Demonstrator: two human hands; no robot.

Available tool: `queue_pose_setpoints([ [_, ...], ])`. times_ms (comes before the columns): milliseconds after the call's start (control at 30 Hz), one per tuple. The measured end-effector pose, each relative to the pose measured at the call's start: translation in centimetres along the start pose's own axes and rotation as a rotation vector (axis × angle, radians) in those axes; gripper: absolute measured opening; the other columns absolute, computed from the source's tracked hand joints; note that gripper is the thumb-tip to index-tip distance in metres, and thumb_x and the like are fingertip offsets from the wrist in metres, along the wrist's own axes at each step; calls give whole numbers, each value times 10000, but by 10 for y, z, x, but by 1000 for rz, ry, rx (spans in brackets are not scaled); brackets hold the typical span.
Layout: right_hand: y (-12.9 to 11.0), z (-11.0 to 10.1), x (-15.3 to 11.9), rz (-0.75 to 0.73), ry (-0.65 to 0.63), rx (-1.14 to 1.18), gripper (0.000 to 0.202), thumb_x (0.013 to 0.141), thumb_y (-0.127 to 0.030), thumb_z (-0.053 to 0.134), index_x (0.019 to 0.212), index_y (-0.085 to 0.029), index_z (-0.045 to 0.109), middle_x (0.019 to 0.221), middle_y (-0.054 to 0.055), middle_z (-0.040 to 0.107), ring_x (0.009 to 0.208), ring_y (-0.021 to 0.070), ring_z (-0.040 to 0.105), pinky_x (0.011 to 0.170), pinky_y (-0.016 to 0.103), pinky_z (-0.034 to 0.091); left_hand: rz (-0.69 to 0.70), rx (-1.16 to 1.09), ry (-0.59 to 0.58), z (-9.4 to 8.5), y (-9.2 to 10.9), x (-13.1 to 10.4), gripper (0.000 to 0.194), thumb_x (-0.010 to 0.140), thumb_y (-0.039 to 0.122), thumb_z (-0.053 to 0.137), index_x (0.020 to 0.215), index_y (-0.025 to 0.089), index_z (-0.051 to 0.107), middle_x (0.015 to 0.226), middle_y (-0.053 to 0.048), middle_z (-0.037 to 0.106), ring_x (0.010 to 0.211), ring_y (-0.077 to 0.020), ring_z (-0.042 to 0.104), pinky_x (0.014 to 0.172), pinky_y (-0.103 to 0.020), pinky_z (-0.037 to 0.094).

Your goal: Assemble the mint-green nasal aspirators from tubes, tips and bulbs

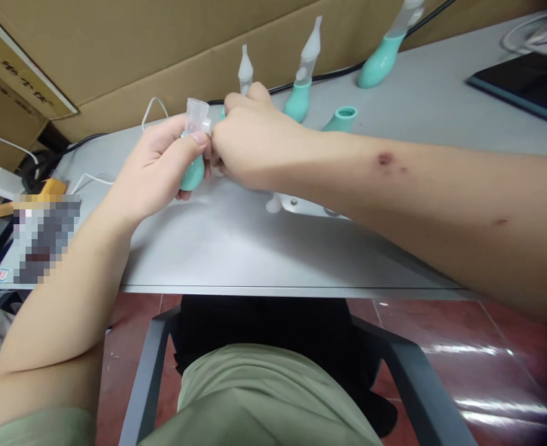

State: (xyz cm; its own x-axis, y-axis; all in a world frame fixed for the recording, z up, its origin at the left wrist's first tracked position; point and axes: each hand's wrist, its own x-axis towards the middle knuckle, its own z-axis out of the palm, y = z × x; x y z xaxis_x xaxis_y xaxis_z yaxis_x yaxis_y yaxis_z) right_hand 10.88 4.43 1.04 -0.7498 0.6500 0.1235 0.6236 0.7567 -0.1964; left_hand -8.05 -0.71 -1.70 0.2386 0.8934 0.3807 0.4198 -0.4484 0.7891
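One teal bulb point(192, 175) with a clear tube point(197, 114) on top is in the left hand point(159, 155), thumb and fingers closed on it. Just right of the bulb, the right hand point(248, 136) is curled, its fingertips and any grip hidden. Farther right of the bulb are an open teal cup point(340, 122) and two tipped aspirators point(298, 102), all on the table point(199, 254).

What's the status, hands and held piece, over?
Left hand gripping teal rounded bulb with clear plastic tube. Right hand close beside it, fingertips hidden. White-tipped clear tube upright just behind right hand.
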Motion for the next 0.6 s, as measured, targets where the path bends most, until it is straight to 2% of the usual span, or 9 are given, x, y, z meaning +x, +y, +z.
queue_pose_setpoints([
  [133, 1, -12, -11, 75, 43, -36, 221, 1063, -109, 700, 1012, -171, 906, 1167, 194, 816, 1580, 480, 575, 1428, 704, 391, 3, 29, -13, 1, 4, -3, 543, 1140, 732, 752, 912, 245, 682, 719, -4, 683, 486, -103, 489, 453, -284, 347],
  [200, 9, -23, -24, 113, 117, -19, 212, 1102, -120, 744, 1132, -159, 950, 1115, 142, 822, 1560, 453, 629, 1439, 708, 392, -6, 82, -35, 1, 8, -5, 564, 1167, 733, 716, 908, 233, 688, 733, -6, 672, 513, -101, 495, 478, -268, 375],
  [233, 14, -28, -32, 143, 171, 0, 213, 1105, -128, 780, 1217, -168, 956, 1095, 93, 828, 1485, 400, 691, 1428, 656, 426, -13, 107, -57, 2, 10, -6, 576, 1175, 732, 709, 899, 228, 691, 740, -8, 665, 528, -105, 500, 487, -267, 386],
  [300, 27, -35, -50, 202, 252, 76, 244, 1113, -150, 812, 1295, -221, 958, 1092, 6, 837, 1168, 221, 771, 1153, 406, 599, -31, 138, -112, 3, 13, -8, 584, 1177, 721, 724, 875, 222, 697, 741, -10, 642, 557, -117, 514, 505, -277, 406],
  [333, 34, -36, -58, 241, 303, 156, 223, 1132, -169, 804, 1282, -234, 955, 1053, -23, 836, 1008, 142, 745, 964, 311, 591, -38, 144, -139, 3, 15, -8, 595, 1175, 726, 730, 863, 220, 701, 739, -10, 631, 569, -121, 519, 514, -285, 410],
  [400, 44, -33, -71, 233, 454, 613, 84, 1070, -171, 903, 1116, -214, 958, 942, -46, 831, 813, 63, 674, 714, 243, 474, -40, 146, -198, 5, 16, -9, 645, 1176, 775, 707, 848, 220, 710, 744, -13, 620, 599, -130, 527, 528, -301, 401],
  [467, 50, -27, -76, 189, 485, 936, 136, 1001, -76, 924, 969, -208, 933, 923, -39, 853, 817, 66, 715, 732, 229, 521, -27, 141, -250, 7, 17, -10, 697, 1182, 829, 658, 843, 222, 709, 768, -19, 628, 648, -140, 537, 544, -312, 389],
  [500, 51, -23, -77, 176, 470, 1009, 169, 982, -54, 923, 928, -214, 924, 913, -32, 857, 822, 75, 739, 749, 230, 551, -27, 132, -267, 9, 16, -10, 701, 1182, 835, 653, 844, 223, 704, 779, -22, 630, 676, -145, 543, 553, -315, 386],
  [600, 51, -16, -75, 179, 412, 1005, 174, 970, -70, 945, 897, -227, 931, 868, -9, 851, 785, 93, 758, 691, 232, 554, -58, 90, -287, 12, 16, -11, 654, 1161, 805, 721, 850, 232, 673, 795, -24, 624, 729, -161, 549, 575, -323, 397],
])
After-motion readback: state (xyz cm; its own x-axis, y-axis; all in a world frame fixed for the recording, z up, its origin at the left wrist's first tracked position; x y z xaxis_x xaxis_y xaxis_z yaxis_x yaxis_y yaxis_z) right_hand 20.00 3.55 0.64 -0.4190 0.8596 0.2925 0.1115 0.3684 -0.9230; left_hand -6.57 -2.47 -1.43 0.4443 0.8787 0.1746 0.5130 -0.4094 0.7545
